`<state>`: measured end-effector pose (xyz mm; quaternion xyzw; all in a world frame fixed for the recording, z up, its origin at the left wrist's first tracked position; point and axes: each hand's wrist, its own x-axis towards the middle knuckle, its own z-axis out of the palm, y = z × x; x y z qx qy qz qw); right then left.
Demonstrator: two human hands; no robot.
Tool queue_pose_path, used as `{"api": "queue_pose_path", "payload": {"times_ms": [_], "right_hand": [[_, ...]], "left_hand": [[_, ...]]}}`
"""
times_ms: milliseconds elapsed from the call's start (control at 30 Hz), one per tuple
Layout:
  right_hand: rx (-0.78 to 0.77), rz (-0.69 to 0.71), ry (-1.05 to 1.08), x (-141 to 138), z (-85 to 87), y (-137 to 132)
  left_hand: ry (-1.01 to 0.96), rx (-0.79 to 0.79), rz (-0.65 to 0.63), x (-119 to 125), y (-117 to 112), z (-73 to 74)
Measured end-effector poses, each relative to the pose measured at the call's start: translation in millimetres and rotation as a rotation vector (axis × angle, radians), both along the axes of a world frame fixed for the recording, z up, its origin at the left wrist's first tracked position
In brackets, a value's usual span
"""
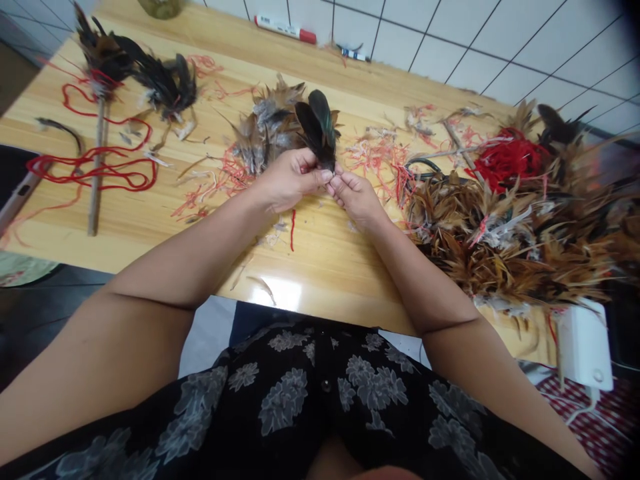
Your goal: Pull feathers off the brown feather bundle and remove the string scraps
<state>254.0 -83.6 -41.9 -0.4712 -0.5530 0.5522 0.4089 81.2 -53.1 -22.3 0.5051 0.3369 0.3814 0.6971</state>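
Dark, green-sheened feathers [321,127] stand upright between my two hands at the middle of the table. My left hand [297,177] pinches them near the base of their quills. The fingertips of my right hand [353,193] close on the quill ends, touching my left thumb. Just behind my left hand lies a pile of brown and grey feathers [265,123]. A short piece of red string [293,230] lies in front of my hands. To the left, a stick [97,173] has dark feathers [103,57] bound at its far end, with loose red cord [125,179] looped across it.
Brown feather bundles [480,233] heap up on the right, with a tangle of red string [510,160] behind. A white power bank-like box [585,343] hangs by the right edge. A red-capped marker [285,30] lies along the tiled wall. Black feathers [167,80] lie back left.
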Motion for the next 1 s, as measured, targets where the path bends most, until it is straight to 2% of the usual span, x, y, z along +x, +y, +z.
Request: {"api": "queue_pose_path", "payload": {"times_ms": [167, 367, 567, 733, 800, 900, 1000], "right_hand": [[-0.033, 0.028, 0.075, 1, 1.6, -2], [0.031, 0.053, 0.076, 5, 3.3, -2], [0.025, 0.067, 0.065, 8, 3.8, -2], [0.047, 0.069, 0.041, 11, -1.2, -2], [0.089, 0.031, 0.014, 12, -3.7, -1], [0.131, -0.05, -0.002, 14, -6.6, 3], [0.069, -0.077, 0.045, 15, -6.5, 6]], "left_hand": [[-0.094, -0.054, 0.018, 2, 0, -2.5], [-0.114, 0.017, 0.014, 5, 2, -1.6], [-0.092, 0.114, 0.0, 3, 7, -4.0], [-0.107, 0.099, -0.033, 3, 6, -5.5], [-0.147, 0.049, -0.012, 1, 6, -2.4], [-0.186, -0.029, 0.094, -6, 10, 7.4], [-0.192, -0.089, 0.171, -11, 13, 18.4]]}}
